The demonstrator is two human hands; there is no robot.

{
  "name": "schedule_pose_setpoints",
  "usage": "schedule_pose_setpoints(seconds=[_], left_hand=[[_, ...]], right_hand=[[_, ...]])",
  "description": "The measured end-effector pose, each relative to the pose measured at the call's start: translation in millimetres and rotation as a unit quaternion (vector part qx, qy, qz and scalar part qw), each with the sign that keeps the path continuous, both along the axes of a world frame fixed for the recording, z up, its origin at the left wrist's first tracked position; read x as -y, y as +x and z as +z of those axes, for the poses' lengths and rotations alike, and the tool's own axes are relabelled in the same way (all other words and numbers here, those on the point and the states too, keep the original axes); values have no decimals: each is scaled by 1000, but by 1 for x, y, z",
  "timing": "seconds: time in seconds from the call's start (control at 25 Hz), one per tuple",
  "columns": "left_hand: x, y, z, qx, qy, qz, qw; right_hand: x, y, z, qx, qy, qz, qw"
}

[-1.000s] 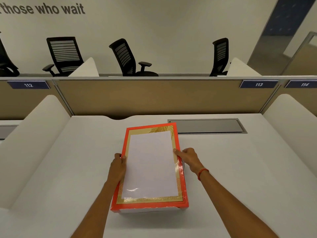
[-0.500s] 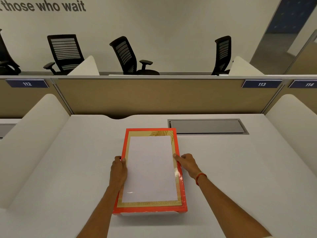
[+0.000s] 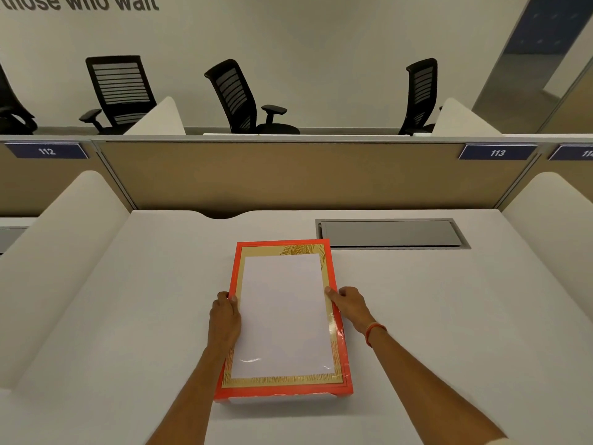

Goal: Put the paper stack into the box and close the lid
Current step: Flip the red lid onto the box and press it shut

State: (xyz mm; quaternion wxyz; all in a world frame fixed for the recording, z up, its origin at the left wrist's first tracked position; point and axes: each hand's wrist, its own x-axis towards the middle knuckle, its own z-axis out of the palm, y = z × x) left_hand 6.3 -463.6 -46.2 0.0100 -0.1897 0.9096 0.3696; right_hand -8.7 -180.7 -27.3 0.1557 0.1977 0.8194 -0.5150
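Note:
A red box lid (image 3: pixel 235 271) with a gold inner frame lies flat over the box on the white desk, straight ahead of me. The white paper stack (image 3: pixel 282 313) shows inside the gold frame under a glossy surface with glare. A strip of the white box base (image 3: pixel 272 399) peeks out under the lid's near edge. My left hand (image 3: pixel 224 316) grips the lid's left side, thumb on top. My right hand (image 3: pixel 349 303), with an orange wrist band, grips the right side the same way.
The white desk (image 3: pixel 128 316) is bounded by curved white dividers at left (image 3: pixel 57 252) and right (image 3: pixel 552 226) and a tan partition (image 3: pixel 288 175) behind. A grey cable hatch (image 3: pixel 390 233) sits just beyond the box's far right corner. Black office chairs (image 3: pixel 237 97) stand beyond.
Both hands keep the same hold on the lid's sides. The box has turned slightly straighter on the desk; the rest of the shift comes from the camera.

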Motion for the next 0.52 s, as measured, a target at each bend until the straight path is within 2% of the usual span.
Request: schedule_pose_setpoints(seconds=[0.08,0.16,0.32,0.4,0.52], left_hand=[[-1,0,-1,2,-14,-5,1000],[-2,-1,0,4,-42,-22,999],[-6,-1,3,-25,-204,-102,973],[-6,-1,1,-41,-251,-160,954],[-7,0,-6,-32,-275,-196,940]], right_hand=[[4,1,1,-6,34,24,999],[10,2,1,-27,108,54,992],[17,8,-6,-134,314,142,929],[20,10,-12,-160,351,183,905],[25,15,-23,-157,376,222,886]])
